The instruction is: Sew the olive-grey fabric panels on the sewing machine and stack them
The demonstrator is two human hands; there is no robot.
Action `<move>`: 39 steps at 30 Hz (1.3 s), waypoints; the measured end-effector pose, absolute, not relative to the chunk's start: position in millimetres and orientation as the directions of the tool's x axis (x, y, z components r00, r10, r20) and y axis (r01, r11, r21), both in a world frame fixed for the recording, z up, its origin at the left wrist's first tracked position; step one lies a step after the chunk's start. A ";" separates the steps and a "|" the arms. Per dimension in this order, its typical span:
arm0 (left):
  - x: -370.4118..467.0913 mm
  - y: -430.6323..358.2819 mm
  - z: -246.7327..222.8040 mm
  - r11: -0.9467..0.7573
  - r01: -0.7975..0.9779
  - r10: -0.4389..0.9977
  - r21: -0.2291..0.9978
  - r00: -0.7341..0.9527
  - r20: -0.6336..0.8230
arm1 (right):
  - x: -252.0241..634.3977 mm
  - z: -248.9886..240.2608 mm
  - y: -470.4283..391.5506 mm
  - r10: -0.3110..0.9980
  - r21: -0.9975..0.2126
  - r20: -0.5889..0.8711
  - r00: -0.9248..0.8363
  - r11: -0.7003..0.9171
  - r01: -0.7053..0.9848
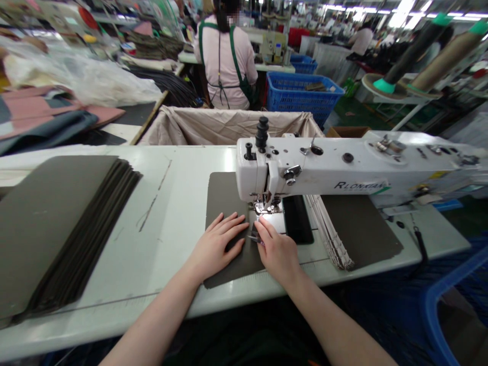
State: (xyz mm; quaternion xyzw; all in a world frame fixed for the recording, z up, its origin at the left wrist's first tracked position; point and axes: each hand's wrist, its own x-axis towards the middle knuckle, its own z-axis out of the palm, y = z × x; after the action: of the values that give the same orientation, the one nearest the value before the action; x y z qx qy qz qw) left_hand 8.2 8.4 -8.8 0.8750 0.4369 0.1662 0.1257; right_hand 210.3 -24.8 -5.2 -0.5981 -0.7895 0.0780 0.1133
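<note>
Steadying a dark panel at the sewing machine, with snips close to the work

A dark panel point(221, 195) lies flat on the table point(185, 170), mostly just left of the sewing machine's point(305, 165) head, with its right side running in near the presser foot point(264, 207). The left hand point(219, 248) rests palm down on it, fingers loosely spread, pressing rather than grasping. The right hand point(280, 252) is curled close around what look like small snips point(254, 238), blades poking out toward the left hand; its fingertips sit just in front of the machine's foot. Whether they also pinch the panel cannot be told.

Those fingertips are probably the main worry: if the machine ran now, a small slip forward could bring them to the needle. The exposed blades could also nick the panel or the left thumb, should the right hand twist. Uneven pressure from the flat palm might skew the panel under the foot and pull a seam crooked.

Right of the machine's foot, a black slab point(298, 221) and a pale-edged bundle point(331, 238) lie close enough to snag a sliding edge. A stack of panels point(72, 190) sits well left of the machine, likely out of harm's way.
</note>
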 end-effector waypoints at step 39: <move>13.0 12.1 -17.3 -0.532 0.784 0.847 0.320 0.493 0.201 | 210.9 -7.2 -25.4 0.956 -0.265 0.098 -0.276 0.292 0.919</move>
State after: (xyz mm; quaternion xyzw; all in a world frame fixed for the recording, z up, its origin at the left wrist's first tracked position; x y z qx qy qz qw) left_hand 13.0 12.1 -17.3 0.8590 0.4745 0.1684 0.0930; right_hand 210.9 -25.4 -7.2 -0.5899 -0.7948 0.0780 0.1193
